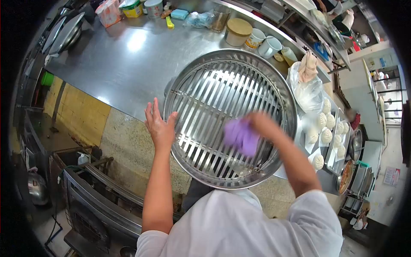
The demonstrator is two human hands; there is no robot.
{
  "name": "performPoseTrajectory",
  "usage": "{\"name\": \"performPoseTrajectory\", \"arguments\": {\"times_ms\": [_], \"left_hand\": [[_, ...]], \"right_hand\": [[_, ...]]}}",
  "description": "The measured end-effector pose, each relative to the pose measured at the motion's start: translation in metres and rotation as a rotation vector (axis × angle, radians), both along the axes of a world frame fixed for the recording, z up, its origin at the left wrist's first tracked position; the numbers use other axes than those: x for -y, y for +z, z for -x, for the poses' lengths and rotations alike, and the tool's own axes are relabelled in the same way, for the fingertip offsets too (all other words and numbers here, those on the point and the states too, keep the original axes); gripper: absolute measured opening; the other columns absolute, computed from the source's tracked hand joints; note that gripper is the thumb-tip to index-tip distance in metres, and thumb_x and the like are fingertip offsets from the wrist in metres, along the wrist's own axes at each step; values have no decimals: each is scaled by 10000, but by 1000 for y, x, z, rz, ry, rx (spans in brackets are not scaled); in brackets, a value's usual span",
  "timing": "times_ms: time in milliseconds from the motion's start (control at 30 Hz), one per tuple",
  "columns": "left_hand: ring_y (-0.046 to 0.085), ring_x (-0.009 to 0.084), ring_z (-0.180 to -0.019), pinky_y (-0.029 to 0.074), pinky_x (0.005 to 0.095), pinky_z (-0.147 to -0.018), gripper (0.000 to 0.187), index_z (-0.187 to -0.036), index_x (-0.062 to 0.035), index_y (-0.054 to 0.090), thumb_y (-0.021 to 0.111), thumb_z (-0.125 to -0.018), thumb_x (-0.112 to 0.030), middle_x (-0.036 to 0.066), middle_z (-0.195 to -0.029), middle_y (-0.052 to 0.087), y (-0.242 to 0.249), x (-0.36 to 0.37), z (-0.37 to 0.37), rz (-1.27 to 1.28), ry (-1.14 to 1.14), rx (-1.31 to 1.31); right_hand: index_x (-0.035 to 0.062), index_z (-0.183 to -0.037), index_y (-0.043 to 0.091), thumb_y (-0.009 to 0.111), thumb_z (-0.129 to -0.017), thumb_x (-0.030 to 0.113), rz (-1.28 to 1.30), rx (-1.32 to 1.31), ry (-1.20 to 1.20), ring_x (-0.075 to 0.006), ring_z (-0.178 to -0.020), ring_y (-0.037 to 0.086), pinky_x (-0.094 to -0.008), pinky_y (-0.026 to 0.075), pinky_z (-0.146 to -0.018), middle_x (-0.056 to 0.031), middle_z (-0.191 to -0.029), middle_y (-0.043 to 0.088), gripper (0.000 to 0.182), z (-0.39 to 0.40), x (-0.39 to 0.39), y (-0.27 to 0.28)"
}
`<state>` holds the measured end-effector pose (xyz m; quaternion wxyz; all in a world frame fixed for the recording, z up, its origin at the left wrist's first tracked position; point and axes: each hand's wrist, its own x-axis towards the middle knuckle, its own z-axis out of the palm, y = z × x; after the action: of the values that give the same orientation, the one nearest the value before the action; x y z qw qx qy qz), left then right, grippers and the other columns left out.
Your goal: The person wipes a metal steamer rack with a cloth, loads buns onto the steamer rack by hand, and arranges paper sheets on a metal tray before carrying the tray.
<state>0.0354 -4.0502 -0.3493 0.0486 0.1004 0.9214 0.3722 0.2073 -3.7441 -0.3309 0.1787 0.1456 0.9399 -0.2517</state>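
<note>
A large round steel steamer tray (195, 128) with a slatted bottom stands in front of me, its near edge overhanging the counter. My right hand (262, 124), smeared by motion, grips a crumpled purple cloth (242, 137) over the slats, right of the tray's middle. At the tray's left rim is my left hand (160, 128), fingers spread and pointing up, the thumb side close to the rim. Nothing is in that hand.
White steamed buns (326, 136) sit on papers and a tray at the right, beside a plastic bag (309, 92). Mugs (269, 47) and a lidded tub (238, 32) line the back of the steel counter (115, 73). Metal pans (70, 34) lean at far left.
</note>
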Motion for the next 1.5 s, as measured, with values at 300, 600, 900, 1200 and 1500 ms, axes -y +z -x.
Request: {"name": "performPoseTrajectory", "arguments": {"times_ms": [300, 600, 900, 1200, 1500], "left_hand": [[282, 360, -1428, 226, 632, -1118, 811, -1499, -155, 345, 750, -823, -344, 170, -1533, 311, -4, -19, 41, 52, 27, -79], [255, 415, -1428, 221, 663, -1107, 908, -1480, -116, 388, 686, -790, -625, 191, -1537, 297, 13, -31, 77, 90, -140, -339], [186, 426, -1448, 171, 608, -1138, 794, -1487, -90, 377, 690, -862, -469, 235, -1562, 200, 0, 10, -81, -239, -45, -11], [180, 442, -1454, 168, 677, -1119, 751, -1462, -169, 440, 709, -835, -482, 204, -1569, 228, -1, -7, 26, 163, -157, -231], [249, 411, -1438, 294, 502, -1141, 690, -1478, -163, 407, 713, -864, -238, 204, -1582, 169, -11, 13, -27, -193, 105, 101]], "right_hand": [[39, -1098, 600, 546, -849, 73, -365, -79, -192, -386, -939, 631, -487, 516, -824, -231, -1042, 623, 257, 12, -20, -59], [99, -957, 720, 594, -818, 79, -225, 72, -100, -315, -854, 707, -429, 564, -773, -150, -943, 711, 189, -8, 23, -10], [32, -1111, 588, 560, -815, 102, -319, 43, -185, -424, -857, 669, -499, 537, -755, -259, -911, 680, 305, -38, -30, -61], [12, -1044, 669, 568, -852, 134, 50, 266, 409, -352, -908, 689, -459, 546, -791, -231, -997, 689, 248, -3, 123, -17], [54, -886, 713, 657, -716, 78, -99, 241, 86, -347, -872, 681, -439, 537, -763, -173, -941, 703, 181, -94, -25, -66]]}}
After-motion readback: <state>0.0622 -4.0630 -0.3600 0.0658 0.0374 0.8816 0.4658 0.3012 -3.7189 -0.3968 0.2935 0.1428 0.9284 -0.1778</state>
